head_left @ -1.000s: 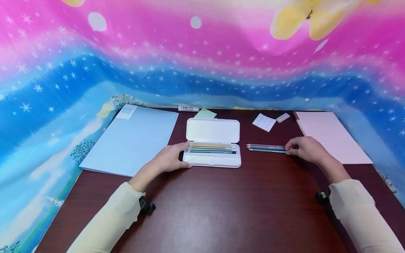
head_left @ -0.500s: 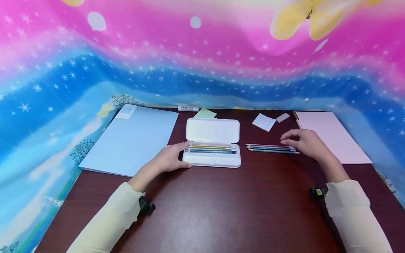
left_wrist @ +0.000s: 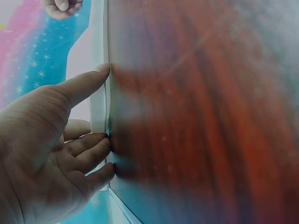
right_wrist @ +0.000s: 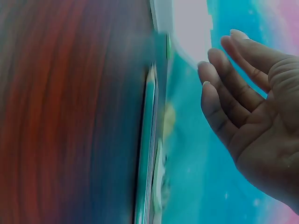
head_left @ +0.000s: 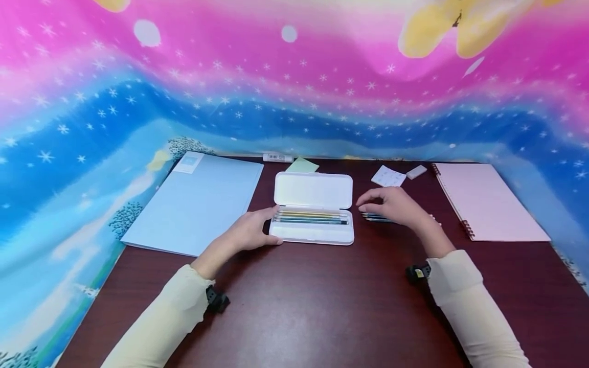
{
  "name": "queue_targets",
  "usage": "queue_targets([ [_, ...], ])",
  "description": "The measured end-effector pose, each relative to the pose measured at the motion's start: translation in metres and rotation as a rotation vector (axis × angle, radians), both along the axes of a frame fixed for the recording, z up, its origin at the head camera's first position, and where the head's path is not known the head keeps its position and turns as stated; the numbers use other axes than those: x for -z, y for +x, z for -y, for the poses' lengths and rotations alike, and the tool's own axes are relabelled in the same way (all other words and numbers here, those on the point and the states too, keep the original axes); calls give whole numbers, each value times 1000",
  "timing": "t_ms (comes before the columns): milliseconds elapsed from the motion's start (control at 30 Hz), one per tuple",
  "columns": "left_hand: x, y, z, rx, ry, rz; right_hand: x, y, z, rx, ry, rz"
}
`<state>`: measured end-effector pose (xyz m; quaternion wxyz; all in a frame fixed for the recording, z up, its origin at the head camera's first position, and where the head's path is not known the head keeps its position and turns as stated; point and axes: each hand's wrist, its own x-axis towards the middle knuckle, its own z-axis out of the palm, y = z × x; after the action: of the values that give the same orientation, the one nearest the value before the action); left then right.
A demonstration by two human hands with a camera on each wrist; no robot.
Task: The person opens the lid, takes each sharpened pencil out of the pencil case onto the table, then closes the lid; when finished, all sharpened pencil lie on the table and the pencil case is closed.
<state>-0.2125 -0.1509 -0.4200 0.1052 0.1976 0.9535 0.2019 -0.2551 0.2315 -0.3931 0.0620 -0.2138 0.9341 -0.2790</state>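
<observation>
A white pencil case (head_left: pixel 313 236) lies with its lid raised, several pencils (head_left: pixel 310 218) in its tray. My left hand (head_left: pixel 246 232) holds the case's left end, thumb at the near corner and fingers at the far side. In the left wrist view the fingertips of this hand (left_wrist: pixel 60 140) meet the case's edge and the table. To the right of the case, my right hand (head_left: pixel 391 204) hovers over a row of pencils (head_left: pixel 378 217), partly covering them. The right wrist view shows this hand (right_wrist: pixel 252 102) with relaxed fingers and nothing held, apart from a pencil (right_wrist: pixel 148 116) on the table.
A blue folder (head_left: pixel 198 204) lies at left, a pink spiral notebook (head_left: pixel 492 204) at right. Behind the case are a glue stick (head_left: pixel 277 158) and green paper (head_left: pixel 303 164). A white patterned square (head_left: pixel 388 176) and an eraser (head_left: pixel 416 171) lie at the back right.
My right hand has let go of the pencils' right ends, lifted and moved left above them toward the case. The left hand stays at the case.
</observation>
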Motion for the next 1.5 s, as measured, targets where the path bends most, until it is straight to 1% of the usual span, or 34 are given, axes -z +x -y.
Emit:
queue_targets([
  [167, -4, 0, 0, 0, 5, -9, -3, 2, 29, -105, 14, 22],
  [367, -5, -2, -3, 6, 10, -7, -3, 3, 53, -209, 103, 45],
  [633, -5, -1, -4, 11, 4, -6, 2, 6, 69, -245, 185, 69],
  [800, -4, -2, -4, 15, -1, -11, 4, 7, 76, -242, 234, 67],
  [933, -4, -1, -3, 15, -4, -10, 4, 6, 82, -244, 261, 83],
  [1067, -2, 1, -3, 10, -6, 1, 6, 4, 83, -252, 245, 81],
  [1167, 0, 1, -2, 7, -4, 5, 8, 4, 78, -248, 194, 58],
  [1333, 0, 1, -1, 13, -6, -9, 2, 3, 60, -223, 98, -22],
  [1500, 0, 1, -1, 8, -7, -11, -5, 0, 34, -205, 34, -100],
])
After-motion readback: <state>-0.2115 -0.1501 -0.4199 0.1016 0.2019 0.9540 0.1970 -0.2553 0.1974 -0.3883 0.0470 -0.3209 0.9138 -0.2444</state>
